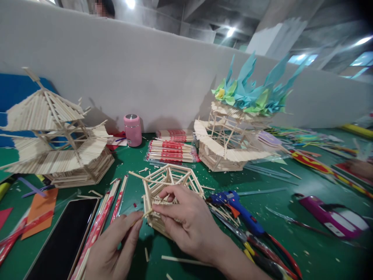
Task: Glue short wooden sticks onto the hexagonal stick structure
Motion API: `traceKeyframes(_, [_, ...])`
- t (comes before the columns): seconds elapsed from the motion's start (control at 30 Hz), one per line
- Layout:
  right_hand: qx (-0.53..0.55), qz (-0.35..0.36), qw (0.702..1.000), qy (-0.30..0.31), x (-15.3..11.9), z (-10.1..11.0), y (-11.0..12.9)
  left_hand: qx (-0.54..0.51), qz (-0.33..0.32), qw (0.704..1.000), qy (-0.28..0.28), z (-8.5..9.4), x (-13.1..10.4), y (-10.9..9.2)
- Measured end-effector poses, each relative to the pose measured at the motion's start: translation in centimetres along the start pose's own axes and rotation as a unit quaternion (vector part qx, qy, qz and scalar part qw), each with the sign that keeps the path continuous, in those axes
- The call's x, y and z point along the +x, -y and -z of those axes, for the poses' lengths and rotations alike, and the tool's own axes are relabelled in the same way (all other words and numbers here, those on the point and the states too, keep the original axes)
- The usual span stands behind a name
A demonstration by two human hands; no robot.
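Note:
A small many-sided frame of pale wooden sticks (167,171) stands on the green table in front of me. My left hand (115,245) pinches the near end of a thin wooden stick (147,213) at the frame's left corner. The thumb and forefinger of my right hand (185,217) close on the same stick's other end, against a corner post. That hand covers much of the frame's near side. Right of it lies a blue glue gun (239,212) with its nozzle toward the frame.
Larger stick pavilions stand at the left (58,155) and back right (224,153). Wrapped chopstick bundles (171,151), a pink flask (133,130), a phone (64,237), pliers (247,249) and a purple-and-white tool (332,216) lie around. At far right, another person's hand (359,169) shows.

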State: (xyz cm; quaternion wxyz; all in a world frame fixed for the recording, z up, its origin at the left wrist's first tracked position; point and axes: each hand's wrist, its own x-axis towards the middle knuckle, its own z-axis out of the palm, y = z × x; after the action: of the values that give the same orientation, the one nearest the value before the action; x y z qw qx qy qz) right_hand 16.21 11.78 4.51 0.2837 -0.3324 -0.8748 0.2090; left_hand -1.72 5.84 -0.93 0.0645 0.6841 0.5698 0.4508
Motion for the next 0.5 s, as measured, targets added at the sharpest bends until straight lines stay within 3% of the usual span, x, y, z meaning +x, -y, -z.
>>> traceKeyframes(0.5, [-0.003, 0.0, 1.0, 0.002, -0.07, -0.13, 0.0, -0.011, -0.006, 1.0, -0.008, -0.09, -0.08, 0.17])
